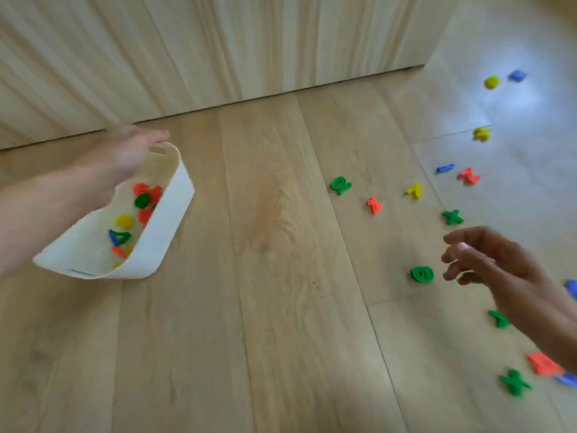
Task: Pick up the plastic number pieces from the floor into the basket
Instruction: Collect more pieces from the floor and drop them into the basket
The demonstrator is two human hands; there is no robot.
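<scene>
Your hands sit well apart: left hand (125, 164) at the white basket (168, 220), right hand (493, 264) over scattered number pieces (341, 185).
Light wood plank floor (265, 307), pale wood panelling (218, 42) behind, glare at far right. Left hand lies over the tilted basket's far rim, too blurred to tell its grip; coloured pieces inside. Right hand hovers, fingers loosely curled, nothing seen in them, just beside a green round piece (422, 274).

Most likely a room in a home: a light wooden plank floor (274, 307) lies under the white oblong plastic basket (168, 226), a pale ribbed wooden wall panel (218, 42) rises just behind it, and bright plastic toy number pieces (422, 274) lie scattered to its right
</scene>
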